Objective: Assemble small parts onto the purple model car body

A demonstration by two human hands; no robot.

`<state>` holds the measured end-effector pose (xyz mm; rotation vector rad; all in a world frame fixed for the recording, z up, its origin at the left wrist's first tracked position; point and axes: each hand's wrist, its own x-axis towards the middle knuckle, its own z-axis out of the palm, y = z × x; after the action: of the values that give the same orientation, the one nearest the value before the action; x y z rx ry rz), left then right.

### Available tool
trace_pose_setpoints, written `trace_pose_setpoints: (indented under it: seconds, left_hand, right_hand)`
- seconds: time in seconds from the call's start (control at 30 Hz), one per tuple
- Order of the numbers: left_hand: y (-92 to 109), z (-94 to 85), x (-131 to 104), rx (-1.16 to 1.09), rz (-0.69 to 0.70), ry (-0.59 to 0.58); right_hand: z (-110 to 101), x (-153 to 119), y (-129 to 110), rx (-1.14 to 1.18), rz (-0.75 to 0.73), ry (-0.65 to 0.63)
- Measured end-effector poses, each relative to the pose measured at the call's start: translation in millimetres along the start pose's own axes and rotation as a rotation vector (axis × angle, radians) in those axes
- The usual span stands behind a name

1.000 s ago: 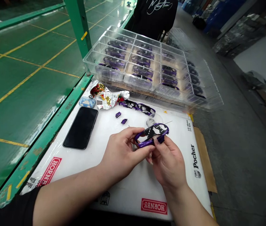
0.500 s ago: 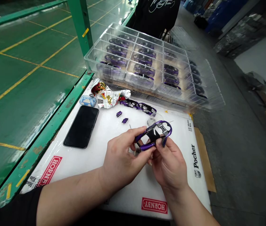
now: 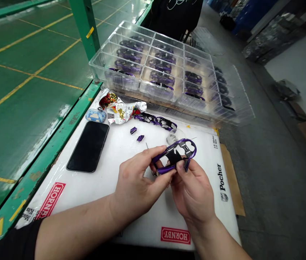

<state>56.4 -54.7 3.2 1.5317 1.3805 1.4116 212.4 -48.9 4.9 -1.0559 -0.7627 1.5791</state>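
A purple toy car body (image 3: 175,156) with black window openings is held above the white work mat (image 3: 109,180). My left hand (image 3: 138,182) pinches its near end between thumb and fingers. My right hand (image 3: 193,191) grips its side from below, thumb pressed on the purple edge. Two small purple parts (image 3: 136,134) lie loose on the mat just beyond my hands. Two more purple car bodies (image 3: 155,121) lie side by side further back.
A clear compartment tray (image 3: 166,68) with several purple car bodies stands at the back. A black phone (image 3: 88,146), a small blue case (image 3: 95,115) and a crumpled foil wrapper (image 3: 120,108) lie on the left. A green rail (image 3: 47,159) borders the mat. A person in black (image 3: 177,14) is behind the tray.
The car body has tilted up slightly in my hands and my right thumb has shifted along its edge. The view has drifted a little.
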Motion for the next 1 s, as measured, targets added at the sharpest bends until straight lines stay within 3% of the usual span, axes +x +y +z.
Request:
trace_pose_setpoints:
  seconds: [0.23, 0.47, 0.6, 0.87, 0.93, 1.0]
  left_hand:
    - [-3, -0.7, 13, -0.362, -0.393, -0.146]
    - [-2, -0.1, 20, -0.568, -0.492, -0.164]
    - [-15, -1.7, 17, -0.486, -0.391, -0.119]
    - [-19, -9.1, 17, -0.092, 0.095, -0.219]
    - [-17, -9.5, 17, -0.103, 0.119, -0.24]
    - [-15, -9.6, 16, -0.172, 0.054, -0.267]
  right_hand:
    - [-7, 6, 1, 0.047, -0.001, -0.099]
    - [-12, 10, -6, 0.03, 0.019, -0.117]
    - [-17, 16, -8, 0.06, -0.005, -0.053]
    - [-26, 23, -17, 0.017, -0.098, 0.087]
    - [-27, 23, -18, -0.01, -0.121, 0.086]
    - [-28, 23, -19, -0.018, -0.146, 0.083]
